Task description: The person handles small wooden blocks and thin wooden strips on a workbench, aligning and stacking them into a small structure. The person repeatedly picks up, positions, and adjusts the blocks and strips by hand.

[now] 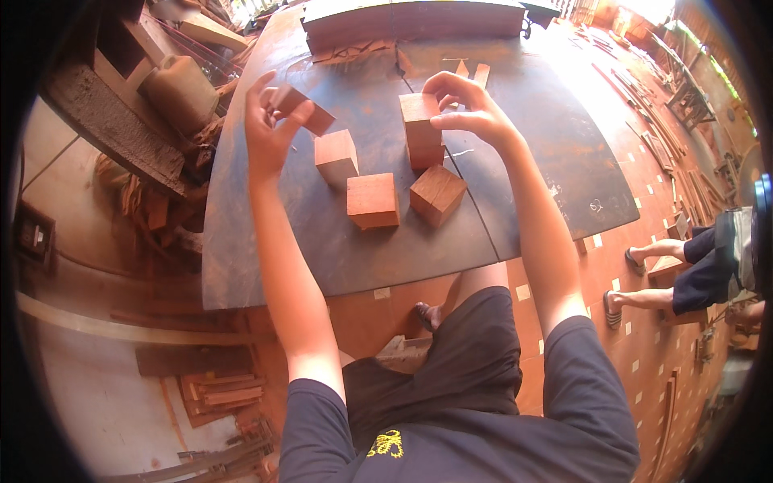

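My left hand (pixel 268 138) is raised above the left part of the dark table, with a reddish wooden block (pixel 312 115) tilted between thumb and fingers. Farther right, my right hand (pixel 477 113) pinches another wooden block (pixel 419 109) by its right side. That one sits on or just above a lower block (pixel 424 153); I cannot tell whether they touch. Three more blocks rest nearer to me: a left block (pixel 334 153), a front block (pixel 373 200) and a turned block (pixel 439 195) close to the stacked pair.
The dark table (pixel 282 266) has a long curved wooden piece (pixel 443 24) across its far end. Small pointed wood scraps (pixel 481 75) lie behind my right hand. A dusty plastic jug (pixel 181 92) stands left, and another person (pixel 696 274) is off to the right on the tiled floor.
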The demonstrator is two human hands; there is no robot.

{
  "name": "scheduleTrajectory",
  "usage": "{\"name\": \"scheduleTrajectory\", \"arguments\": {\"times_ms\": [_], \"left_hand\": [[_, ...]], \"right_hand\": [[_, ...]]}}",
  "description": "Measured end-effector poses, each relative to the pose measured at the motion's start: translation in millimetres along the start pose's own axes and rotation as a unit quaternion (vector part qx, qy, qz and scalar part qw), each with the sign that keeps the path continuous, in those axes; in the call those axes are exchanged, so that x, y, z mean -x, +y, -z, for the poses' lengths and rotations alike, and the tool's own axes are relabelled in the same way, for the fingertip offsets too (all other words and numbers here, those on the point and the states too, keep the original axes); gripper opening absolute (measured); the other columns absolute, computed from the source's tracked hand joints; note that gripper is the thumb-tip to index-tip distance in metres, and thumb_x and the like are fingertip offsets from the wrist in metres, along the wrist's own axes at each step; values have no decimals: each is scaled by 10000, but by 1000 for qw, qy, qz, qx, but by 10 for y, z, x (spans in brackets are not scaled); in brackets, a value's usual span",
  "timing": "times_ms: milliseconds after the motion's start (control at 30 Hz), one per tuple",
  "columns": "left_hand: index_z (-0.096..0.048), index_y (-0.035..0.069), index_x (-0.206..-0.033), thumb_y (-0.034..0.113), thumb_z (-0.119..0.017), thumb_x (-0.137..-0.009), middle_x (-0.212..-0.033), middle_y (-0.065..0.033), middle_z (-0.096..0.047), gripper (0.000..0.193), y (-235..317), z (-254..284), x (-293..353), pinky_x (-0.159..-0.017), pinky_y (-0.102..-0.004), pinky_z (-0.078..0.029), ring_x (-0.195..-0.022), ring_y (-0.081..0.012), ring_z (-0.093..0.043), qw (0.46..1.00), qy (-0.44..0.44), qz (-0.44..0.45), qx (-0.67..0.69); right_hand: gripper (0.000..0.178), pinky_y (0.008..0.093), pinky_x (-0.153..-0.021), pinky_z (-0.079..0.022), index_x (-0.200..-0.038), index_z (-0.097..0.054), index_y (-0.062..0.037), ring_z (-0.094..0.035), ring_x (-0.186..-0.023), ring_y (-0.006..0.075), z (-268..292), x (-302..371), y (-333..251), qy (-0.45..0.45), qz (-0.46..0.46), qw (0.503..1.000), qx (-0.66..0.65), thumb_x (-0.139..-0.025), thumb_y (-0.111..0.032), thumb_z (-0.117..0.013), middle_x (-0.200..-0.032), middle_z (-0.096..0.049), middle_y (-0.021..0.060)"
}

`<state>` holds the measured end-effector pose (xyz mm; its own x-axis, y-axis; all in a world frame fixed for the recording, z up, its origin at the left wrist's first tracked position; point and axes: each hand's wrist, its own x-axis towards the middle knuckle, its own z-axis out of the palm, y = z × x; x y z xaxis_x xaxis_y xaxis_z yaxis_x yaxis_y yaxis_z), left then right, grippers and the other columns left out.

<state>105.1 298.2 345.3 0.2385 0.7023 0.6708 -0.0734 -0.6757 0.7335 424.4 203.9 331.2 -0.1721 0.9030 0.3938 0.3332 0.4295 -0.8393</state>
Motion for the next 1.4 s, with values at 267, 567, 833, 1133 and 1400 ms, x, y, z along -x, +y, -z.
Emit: {"name": "scheduleTrajectory", "arguments": {"times_ms": [267, 567, 833, 1133, 1400], "left_hand": [[-335, 68, -1520, 169, -923, -645, -1195, -101, -650, 1059, -83, 28, 26, -904, -376, -514, -1041, -208, -634, 974, -181, 85, -105], [-261, 56, -1557, 128, -916, -627, -1317, -123, -597, 1140, -69, 110, 90, -1023, -372, -466, -1213, -224, -559, 920, -269, 277, -70], [-529, 0, -1355, 285, -912, -673, -1205, -88, -664, 832, -142, -343, 94, -960, -374, -488, -1083, -208, -609, 939, -221, 203, -169], [-568, -8, -1241, 211, -866, -760, -1106, -102, -689, 607, -200, -469, 76, -800, -323, -554, -968, -188, -663, 967, -149, 205, -36], [-590, 61, -1205, 355, -741, -877, -1154, -120, -700, 466, -125, -211, 26, -883, -370, -529, -1009, -234, -690, 969, 57, 212, 114]], "right_hand": [[481, 308, -871, -469, -1120, -627, -65, -577, -909, 151, 26, 29, -21, 1, -6, 1000, -3, -721, -297, -765, -1058, -611, 13], [650, 346, -865, -503, -1329, -552, -147, -633, -967, 181, 71, 60, -31, -84, -57, 992, 81, -762, -379, -769, -1168, -635, 73], [611, 358, -952, -491, -1282, -573, -60, -620, -1053, 186, 104, 64, 59, -53, -20, 993, 106, -753, -269, -796, -1111, -677, 68], [713, 349, -893, -527, -1327, -542, -11, -661, -1012, 198, -46, -50, 115, 158, 49, 985, -50, -745, -280, -853, -1155, -655, 103], [642, 385, -999, -468, -1259, -569, -11, -642, -1063, 216, -553, -97, -75, 80, 73, 992, 58, -738, -263, -846, -1091, -683, 113]]}}
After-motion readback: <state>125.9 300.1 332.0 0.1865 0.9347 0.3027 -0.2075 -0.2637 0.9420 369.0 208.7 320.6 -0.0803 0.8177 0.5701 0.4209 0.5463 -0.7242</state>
